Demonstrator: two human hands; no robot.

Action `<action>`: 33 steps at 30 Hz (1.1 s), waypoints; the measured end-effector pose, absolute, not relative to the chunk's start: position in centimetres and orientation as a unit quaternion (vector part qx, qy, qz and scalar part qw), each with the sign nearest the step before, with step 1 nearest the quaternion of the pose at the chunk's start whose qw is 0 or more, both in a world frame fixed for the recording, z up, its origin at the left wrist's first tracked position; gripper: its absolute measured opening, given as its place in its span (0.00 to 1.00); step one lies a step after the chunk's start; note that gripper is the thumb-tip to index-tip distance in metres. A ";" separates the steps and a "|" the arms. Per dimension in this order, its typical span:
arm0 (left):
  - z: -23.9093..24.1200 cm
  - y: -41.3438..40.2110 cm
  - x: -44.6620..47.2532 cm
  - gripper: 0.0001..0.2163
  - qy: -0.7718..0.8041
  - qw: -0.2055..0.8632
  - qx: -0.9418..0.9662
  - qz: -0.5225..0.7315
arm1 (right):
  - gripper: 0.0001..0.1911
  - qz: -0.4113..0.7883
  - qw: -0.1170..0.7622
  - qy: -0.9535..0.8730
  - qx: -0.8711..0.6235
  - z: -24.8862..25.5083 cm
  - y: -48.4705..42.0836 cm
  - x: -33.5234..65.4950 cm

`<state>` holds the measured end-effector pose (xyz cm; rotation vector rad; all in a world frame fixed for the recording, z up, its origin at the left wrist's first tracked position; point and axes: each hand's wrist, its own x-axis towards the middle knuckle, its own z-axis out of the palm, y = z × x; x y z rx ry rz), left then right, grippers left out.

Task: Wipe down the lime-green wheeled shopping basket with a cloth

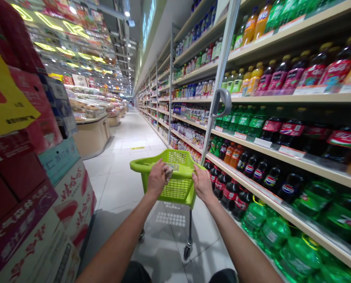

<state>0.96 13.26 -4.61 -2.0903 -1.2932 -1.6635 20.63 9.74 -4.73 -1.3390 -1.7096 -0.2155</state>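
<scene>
A small lime-green shopping cart (175, 188) on wheels stands in a supermarket aisle in front of me. My left hand (157, 177) is closed over the cart's near rim and also holds a crumpled whitish paper or cloth (168, 172). My right hand (202, 182) grips the same rim a little further right. A grey pole with a curved handle (222, 100) rises from the cart's right side. The basket looks empty through its mesh.
Shelves of soda and juice bottles (281, 129) run close along the right. Stacked red cartons (31, 188) crowd the left, with a yellow sign. The white tiled aisle (134, 133) stretches ahead, display counters (91, 129) on its left.
</scene>
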 end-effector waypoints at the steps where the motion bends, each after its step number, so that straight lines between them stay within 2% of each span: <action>1: -4.2 13.6 0.7 0.12 -0.453 0.094 -0.677 -0.572 | 0.21 -0.103 0.456 -0.698 -0.543 -5.0 9.8 20.5; 4: -2.9 13.9 2.8 0.10 -0.475 0.096 -0.659 -0.576 | 0.23 -0.136 0.476 -0.690 -0.528 -5.4 9.9 19.6; 8: -2.2 12.9 8.5 0.11 -0.426 0.076 -0.764 -0.478 | 0.25 -0.152 0.508 -0.684 -0.501 -5.6 9.6 18.9; 11: -2.2 12.2 8.9 0.10 -0.400 0.081 -0.805 -0.431 | 0.26 -0.148 0.532 -0.667 -0.499 -5.6 9.3 19.6; 18: -1.0 13.3 1.4 0.06 -0.551 0.084 -0.682 -0.473 | 0.26 -0.158 0.539 -0.668 -0.487 -6.0 8.6 19.7; 25: -2.7 10.8 7.7 0.11 -0.346 0.102 -0.834 -0.419 | 0.24 -0.197 0.533 -0.658 -0.494 -6.6 8.0 19.2; 27: -2.7 11.6 5.6 0.12 -0.365 0.109 -0.814 -0.438 | 0.25 -0.174 0.534 -0.669 -0.487 -6.5 7.7 19.7; 30: -2.4 13.0 1.6 0.11 -0.494 0.124 -0.695 -0.507 | 0.26 -0.137 0.549 -0.668 -0.484 -6.2 7.5 19.9; 33: -2.3 12.4 1.6 0.10 -0.502 0.141 -0.699 -0.489 | 0.26 -0.140 0.560 -0.646 -0.499 -6.1 7.5 19.2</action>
